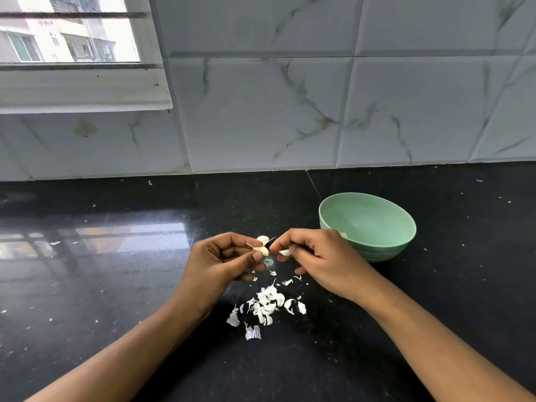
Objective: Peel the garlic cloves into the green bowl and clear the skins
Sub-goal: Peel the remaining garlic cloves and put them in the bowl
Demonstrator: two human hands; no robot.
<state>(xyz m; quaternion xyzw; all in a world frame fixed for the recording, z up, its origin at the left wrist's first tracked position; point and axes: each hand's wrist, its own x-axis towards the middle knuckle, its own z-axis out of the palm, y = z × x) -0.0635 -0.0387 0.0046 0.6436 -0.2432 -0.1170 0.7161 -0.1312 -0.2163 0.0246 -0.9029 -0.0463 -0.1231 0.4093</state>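
While the left hand (223, 258) pinches a half-peeled garlic clove (262, 245) above the desk's middle, the right hand (311, 256) grips a torn skin flake (285, 252). Peeling is under way; next, I judge, drop the flake onto the skins (266, 307), then carry the clove to the green bowl (374, 227) beside.

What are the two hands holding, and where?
The left hand pinches the garlic clove by its lower part; the right hand pinches a piece of skin by one end.
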